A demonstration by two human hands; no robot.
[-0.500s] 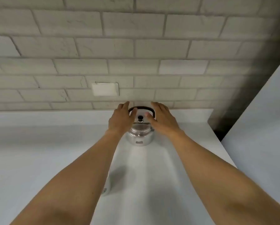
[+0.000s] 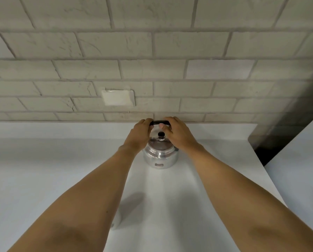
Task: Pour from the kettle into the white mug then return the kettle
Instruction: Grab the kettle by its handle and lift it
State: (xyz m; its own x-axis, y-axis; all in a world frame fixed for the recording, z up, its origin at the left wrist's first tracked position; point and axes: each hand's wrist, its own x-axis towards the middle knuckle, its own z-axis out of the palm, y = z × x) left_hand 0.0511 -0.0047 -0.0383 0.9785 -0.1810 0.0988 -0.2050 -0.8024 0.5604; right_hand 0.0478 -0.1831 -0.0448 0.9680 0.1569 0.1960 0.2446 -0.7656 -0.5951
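A shiny steel kettle (image 2: 159,157) with a black knob stands upright on the white counter (image 2: 197,197), close to the brick wall. Its black arched handle (image 2: 160,122) rises above the lid. My left hand (image 2: 138,136) curls over the handle's left end and my right hand (image 2: 178,135) curls over its right end. Only a sliver of the white mug (image 2: 116,221) shows; it sits nearer to me, mostly hidden under my left forearm.
A grey brick wall with a white blank plate (image 2: 118,97) stands just behind the kettle. The counter ends on the right at a dark gap (image 2: 279,140), beyond which a tall white panel (image 2: 304,164) rises.
Both hands have closed in from beside the kettle and their fingers now wrap the handle. The kettle stays on the counter.
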